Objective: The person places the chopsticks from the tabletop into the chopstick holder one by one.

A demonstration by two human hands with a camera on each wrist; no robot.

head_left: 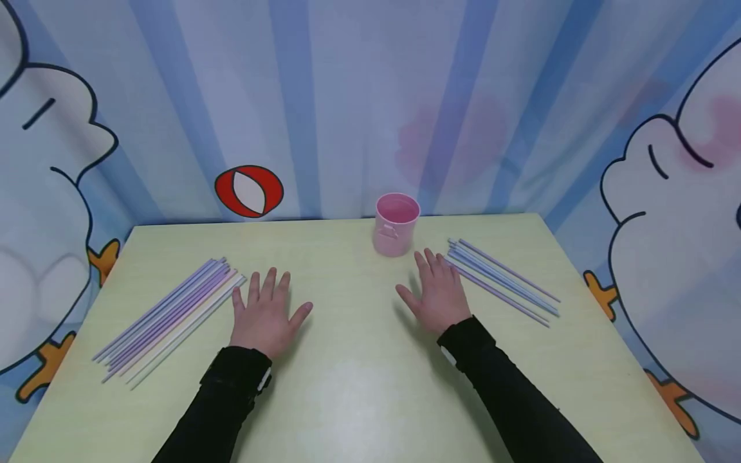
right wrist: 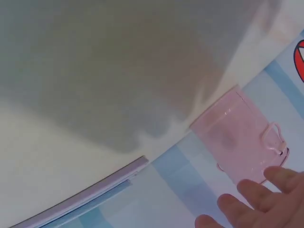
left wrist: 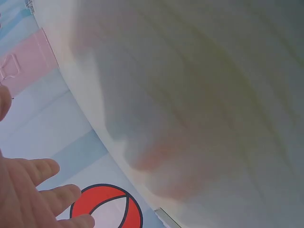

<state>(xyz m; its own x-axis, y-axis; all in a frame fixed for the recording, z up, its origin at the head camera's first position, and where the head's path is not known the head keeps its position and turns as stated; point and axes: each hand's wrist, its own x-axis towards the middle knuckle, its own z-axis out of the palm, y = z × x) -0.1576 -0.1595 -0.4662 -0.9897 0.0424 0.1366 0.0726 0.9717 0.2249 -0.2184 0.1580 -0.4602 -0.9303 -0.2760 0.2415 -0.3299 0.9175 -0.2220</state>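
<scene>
My left hand (head_left: 265, 321) is held palm down over the table with its fingers spread, holding nothing. Just left of it lies a slanted row of thin straw-like sticks (head_left: 168, 315) in purple, lilac, pink and white. Fingers spread and nothing in its grasp, my right hand (head_left: 437, 296) hovers close in front of a small pink bucket (head_left: 396, 225). The bucket stands upright and shows a small handle in the right wrist view. Several blue and purple sticks (head_left: 503, 276) lie right of that hand, whose fingertips overlap the end of one in the head view.
The pale wood-look table (head_left: 347, 399) ends at the back against a blue striped curtain (head_left: 359, 103). A red and white ball (head_left: 249, 191) is printed on the curtain. Large white cartoon figures (head_left: 683, 276) cover both sides.
</scene>
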